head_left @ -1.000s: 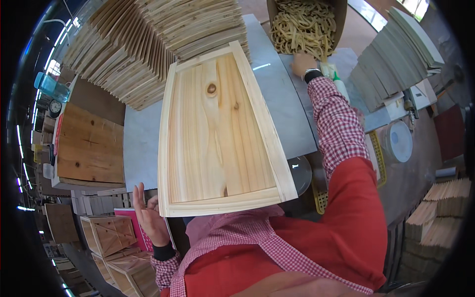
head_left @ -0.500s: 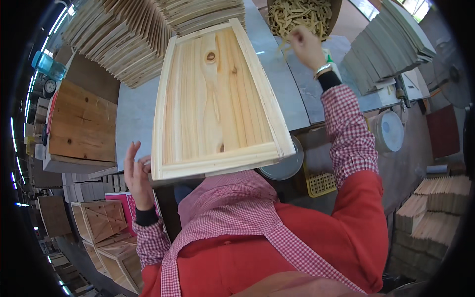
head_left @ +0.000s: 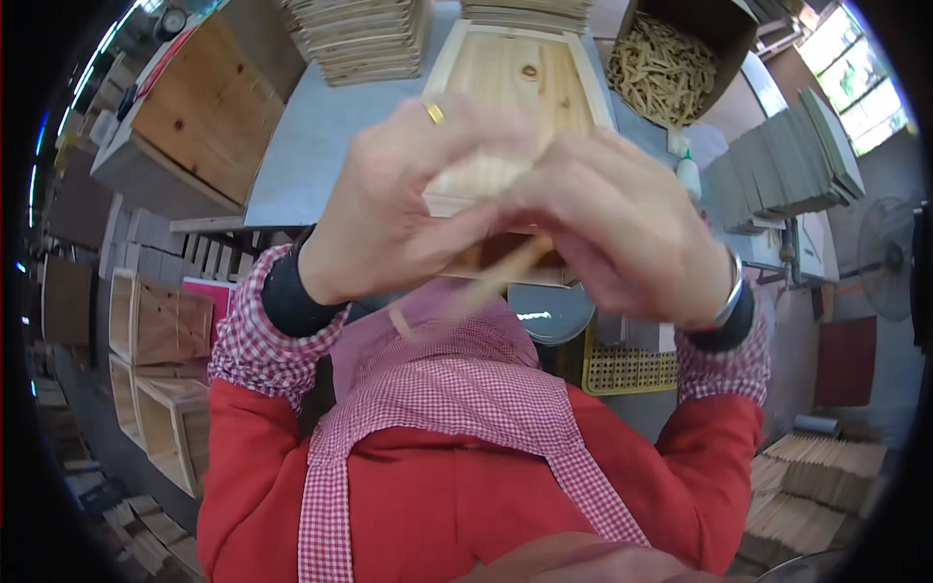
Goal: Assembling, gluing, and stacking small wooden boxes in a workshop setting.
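Observation:
My two hands meet in front of my chest, above the near edge of the table, both smeared by motion. My right hand (head_left: 632, 223) is closed on a tan flat band (head_left: 501, 282), whose loose part hangs down to the left over my apron. My left hand (head_left: 408, 189) is curled, its thumb and fingertips against the right fingers; what lies between them is hidden. Beyond the hands a framed pine panel (head_left: 505, 73) with a knot lies on the table (head_left: 306, 151), its near part largely covered by my hands.
Stacked wooden frames (head_left: 364, 39) stand at the back. At the back right are a cardboard box of tan bands (head_left: 666, 73), a white bottle (head_left: 688, 177) and grey boards (head_left: 777, 165). A wooden box (head_left: 209, 107) is at left; a yellow crate (head_left: 627, 371) sits below the table.
My right hand has come back from the box with a tan band, and my left hand has risen to meet it. The panel has gone from tilted near me to lying farther back.

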